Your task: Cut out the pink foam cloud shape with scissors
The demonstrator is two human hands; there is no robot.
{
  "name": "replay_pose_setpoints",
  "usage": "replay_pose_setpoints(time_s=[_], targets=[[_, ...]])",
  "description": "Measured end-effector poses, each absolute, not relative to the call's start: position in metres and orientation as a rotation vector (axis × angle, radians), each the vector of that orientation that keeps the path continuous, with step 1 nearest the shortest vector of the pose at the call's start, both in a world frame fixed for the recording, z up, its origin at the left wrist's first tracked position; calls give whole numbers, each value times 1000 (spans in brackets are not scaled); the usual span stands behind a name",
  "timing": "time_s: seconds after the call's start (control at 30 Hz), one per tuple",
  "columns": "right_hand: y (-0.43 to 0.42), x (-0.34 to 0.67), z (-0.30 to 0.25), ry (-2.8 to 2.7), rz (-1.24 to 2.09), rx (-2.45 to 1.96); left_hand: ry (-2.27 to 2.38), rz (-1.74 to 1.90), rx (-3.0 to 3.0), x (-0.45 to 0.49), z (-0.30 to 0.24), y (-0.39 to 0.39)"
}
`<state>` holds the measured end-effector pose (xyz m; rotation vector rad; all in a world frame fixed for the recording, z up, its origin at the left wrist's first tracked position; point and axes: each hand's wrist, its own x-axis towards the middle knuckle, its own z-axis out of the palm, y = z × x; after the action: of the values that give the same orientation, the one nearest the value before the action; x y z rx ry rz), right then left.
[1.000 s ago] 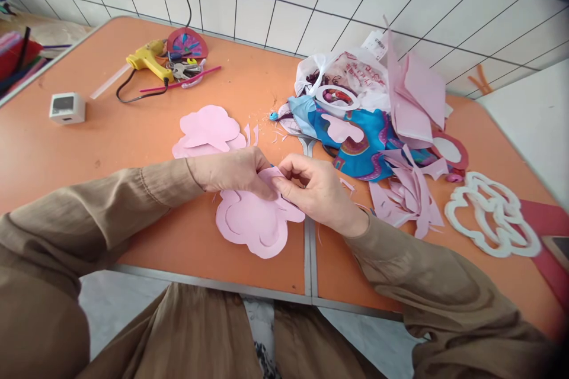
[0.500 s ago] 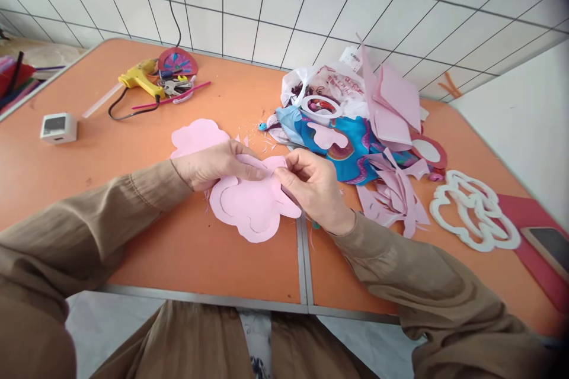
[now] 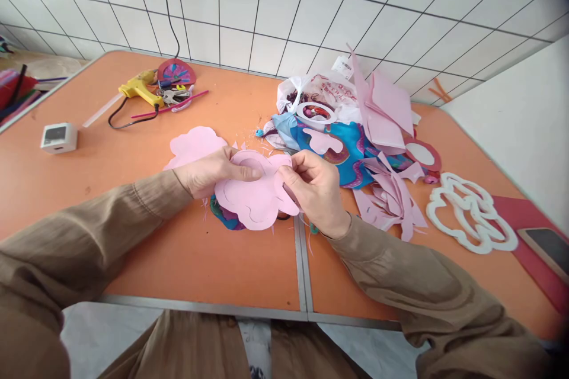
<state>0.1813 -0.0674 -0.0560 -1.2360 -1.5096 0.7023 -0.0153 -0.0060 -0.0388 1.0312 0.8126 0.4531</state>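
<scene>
Between my hands is a pink cloud-shaped cutout [image 3: 253, 195], with curved lines marked or cut inside its outline. It looks like felt or foam sheet. My left hand [image 3: 217, 172] grips its left side, thumb lying on top. With thumb and fingers pinched, my right hand [image 3: 313, 186] holds the right edge, where a narrow flap bends up. Under the cutout, part of a blue and purple patterned piece [image 3: 224, 213] shows; the rest is hidden. A second pink scalloped cutout [image 3: 195, 145] lies on the table just beyond my left hand.
A yellow glue gun [image 3: 141, 90] lies back left near scissors [image 3: 173, 96], with a small white box [image 3: 59, 137] closer. At right are pink scraps [image 3: 393, 198], folded pink sheets [image 3: 389, 109], blue patterned fabric [image 3: 355, 142], white cloud outlines [image 3: 471, 213] and a phone [image 3: 546, 251].
The pink cutout has tilted and its lower edge has risen, uncovering the blue and purple piece beneath. Both hands keep their hold. The whole view has shifted slightly.
</scene>
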Motion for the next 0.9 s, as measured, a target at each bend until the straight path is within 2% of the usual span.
replay_pose_setpoints(time_s=[0.17, 0.9], targets=[[-68, 182, -59, -1537, 632, -1260, 875, 607, 1028, -6, -35, -21], [-72, 175, -57, -1531, 723, -1227, 888, 724, 957, 3, -41, -41]])
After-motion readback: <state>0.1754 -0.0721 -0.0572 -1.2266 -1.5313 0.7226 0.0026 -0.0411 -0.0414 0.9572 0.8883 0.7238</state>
